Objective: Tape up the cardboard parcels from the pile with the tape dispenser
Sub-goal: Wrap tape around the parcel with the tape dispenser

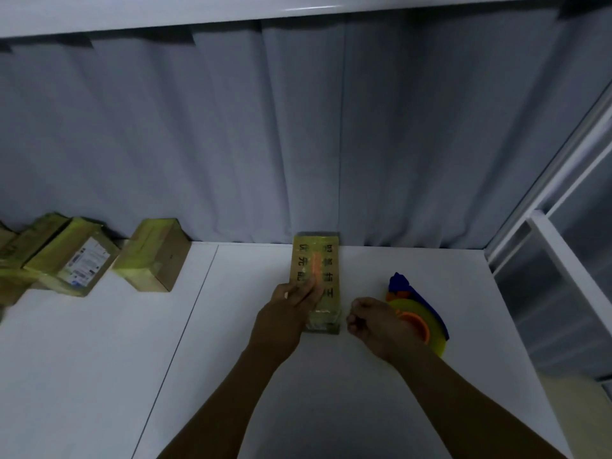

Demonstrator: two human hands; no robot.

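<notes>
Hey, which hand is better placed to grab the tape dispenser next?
Right. The right hand is right beside the tape dispenser, its fingers curled and holding nothing I can see. The left hand lies flat on the parcel, probably steadying it.

Taped parcel flat mid-table, lengthwise; tape dispenser just right; parcel pile far left

The middle parcel shows black characters "优先配" (its right column is blurred).
</notes>
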